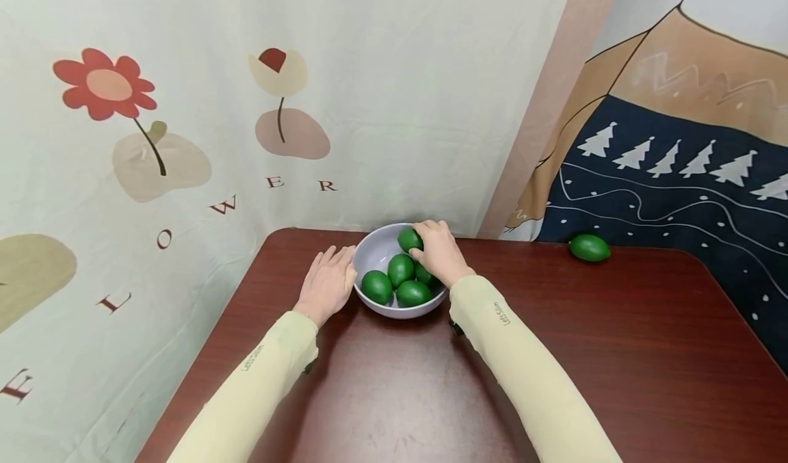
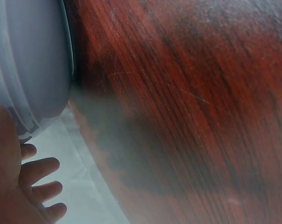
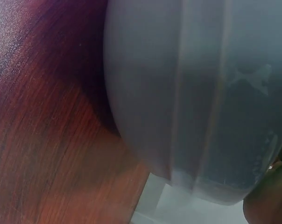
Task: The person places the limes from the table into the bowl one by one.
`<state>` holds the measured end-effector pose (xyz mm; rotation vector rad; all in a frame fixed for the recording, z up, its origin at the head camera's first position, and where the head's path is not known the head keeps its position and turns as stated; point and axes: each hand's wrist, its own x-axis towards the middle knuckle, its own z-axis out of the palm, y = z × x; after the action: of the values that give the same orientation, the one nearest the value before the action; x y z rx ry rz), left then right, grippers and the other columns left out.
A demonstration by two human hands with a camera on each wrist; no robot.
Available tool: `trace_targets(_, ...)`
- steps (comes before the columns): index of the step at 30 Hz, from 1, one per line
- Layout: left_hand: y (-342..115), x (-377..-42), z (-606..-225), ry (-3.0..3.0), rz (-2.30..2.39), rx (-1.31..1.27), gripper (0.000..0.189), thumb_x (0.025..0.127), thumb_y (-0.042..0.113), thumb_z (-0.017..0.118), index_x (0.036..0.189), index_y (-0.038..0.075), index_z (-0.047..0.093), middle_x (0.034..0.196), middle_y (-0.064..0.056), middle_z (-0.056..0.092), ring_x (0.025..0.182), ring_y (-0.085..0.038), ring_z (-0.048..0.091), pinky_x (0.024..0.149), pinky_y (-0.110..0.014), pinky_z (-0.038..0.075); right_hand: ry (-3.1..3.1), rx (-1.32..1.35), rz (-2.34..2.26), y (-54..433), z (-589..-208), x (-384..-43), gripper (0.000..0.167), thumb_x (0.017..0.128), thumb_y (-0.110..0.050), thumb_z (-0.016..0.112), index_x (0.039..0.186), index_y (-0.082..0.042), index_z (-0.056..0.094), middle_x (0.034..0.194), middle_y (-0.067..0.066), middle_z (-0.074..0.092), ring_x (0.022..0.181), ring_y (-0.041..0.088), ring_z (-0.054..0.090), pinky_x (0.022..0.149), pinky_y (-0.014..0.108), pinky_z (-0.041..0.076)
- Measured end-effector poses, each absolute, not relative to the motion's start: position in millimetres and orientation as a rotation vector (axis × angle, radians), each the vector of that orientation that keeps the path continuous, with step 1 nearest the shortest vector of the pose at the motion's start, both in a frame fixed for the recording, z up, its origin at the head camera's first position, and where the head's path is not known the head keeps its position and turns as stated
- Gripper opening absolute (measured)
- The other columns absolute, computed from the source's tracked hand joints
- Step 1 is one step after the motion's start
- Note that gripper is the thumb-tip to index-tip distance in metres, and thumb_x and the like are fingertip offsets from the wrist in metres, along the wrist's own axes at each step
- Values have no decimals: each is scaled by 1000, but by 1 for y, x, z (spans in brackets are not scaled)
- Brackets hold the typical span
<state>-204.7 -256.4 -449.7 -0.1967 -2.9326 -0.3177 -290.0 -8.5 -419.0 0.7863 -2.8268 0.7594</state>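
A pale lavender bowl [image 1: 373, 251] stands at the table's back edge with several glossy green limes [image 1: 377, 286] in it. My right hand [image 1: 442, 249] reaches over the bowl's right rim, thumb and fingers around a lime [image 1: 409, 239] at the back of the bowl. On the other side my left hand [image 1: 326, 280] rests against the left rim, its fingers extended. The left wrist view shows the bowl's outer wall [image 2: 33, 60] beside spread fingers [image 2: 43, 170]. In the right wrist view the bowl's side [image 3: 197, 93] fills most of the picture and hides the held lime.
Another lime [image 1: 589, 247] lies by itself near the table's back edge, to the right. The dark red wooden table [image 1: 394, 394] meets a pale curtain [image 1: 394, 107] with printed flowers behind it. A dark printed cloth [image 1: 665, 176] hangs at the back right.
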Motion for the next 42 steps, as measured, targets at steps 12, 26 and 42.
trace_targets(12, -254, -202, -449, -2947, -331, -193, 52, 109, 26, 33, 155, 6, 47, 155, -15, 52, 150, -41, 37, 126, -55, 24, -2806, 787, 657, -10, -427, -289, 52, 93, -19, 78, 140, -3, 63, 138, 15, 64, 122, 34, 52, 106, 44, 51)
trace_targets(26, -254, -203, -451, -2952, -303, -202, 53, 108, 26, 33, 155, 5, 46, 155, -16, 51, 149, -41, 37, 126, -55, 23, -2825, 782, 593, -6, -428, -287, 41, 97, -16, 71, 136, -2, 66, 138, 15, 62, 123, 34, 52, 109, 43, 48)
trace_targets(42, -254, -204, -448, -2937, -316, -197, 54, 108, 25, 31, 155, 5, 46, 155, -17, 51, 149, -41, 37, 127, -55, 22, -2685, 765, 785, 17, -422, -283, 36, 97, -12, 69, 132, -3, 69, 133, 14, 64, 118, 33, 55, 103, 45, 51)
